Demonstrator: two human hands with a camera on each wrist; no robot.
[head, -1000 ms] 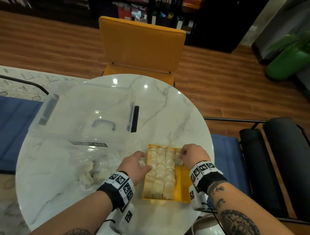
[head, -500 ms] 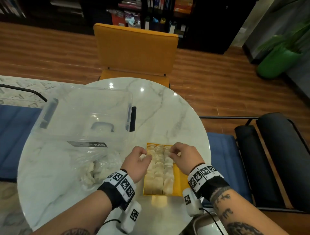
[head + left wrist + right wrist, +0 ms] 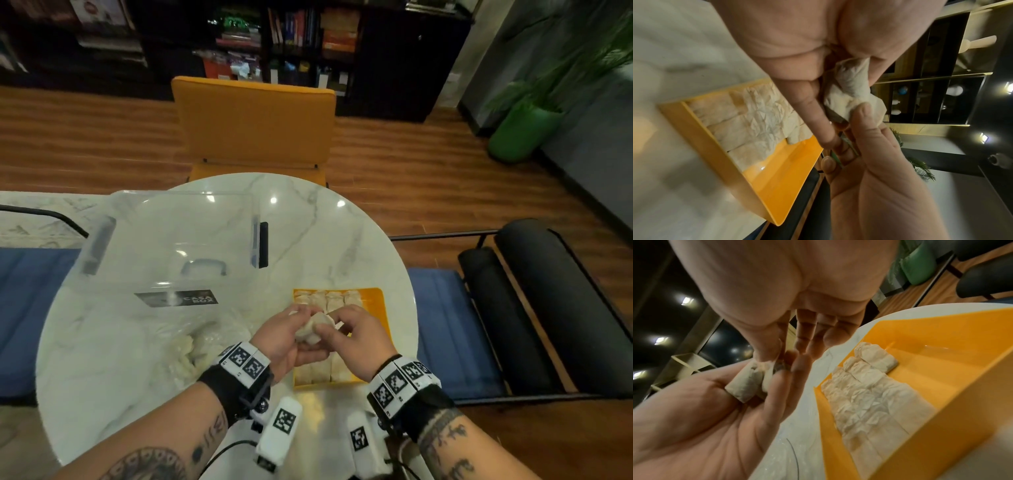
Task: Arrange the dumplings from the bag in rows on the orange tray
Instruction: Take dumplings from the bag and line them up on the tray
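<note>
The orange tray (image 3: pixel 383 310) lies on the marble table near its front right, with several pale dumplings (image 3: pixel 329 298) packed in rows across its left and middle; a strip on its right is bare (image 3: pixel 777 170). Both hands meet just above the tray's middle. My left hand (image 3: pixel 291 330) cups a few loose dumplings (image 3: pixel 746 384) in its curled fingers. My right hand (image 3: pixel 334 323) pinches one of them (image 3: pixel 851 91) between thumb and forefinger. The clear bag (image 3: pixel 191 346) with more dumplings lies left of the tray. The hands hide the tray's middle rows in the head view.
A large clear plastic box (image 3: pixel 171 246) stands on the table's (image 3: pixel 325 233) left half, behind the bag. An orange chair (image 3: pixel 253 123) is tucked in at the far edge. A black-framed seat (image 3: pixel 531 308) with a blue cushion stands close on the right.
Both hands left the tray's far rows and came together above its middle, now holding loose dumplings between them. The head view tilted upward.
</note>
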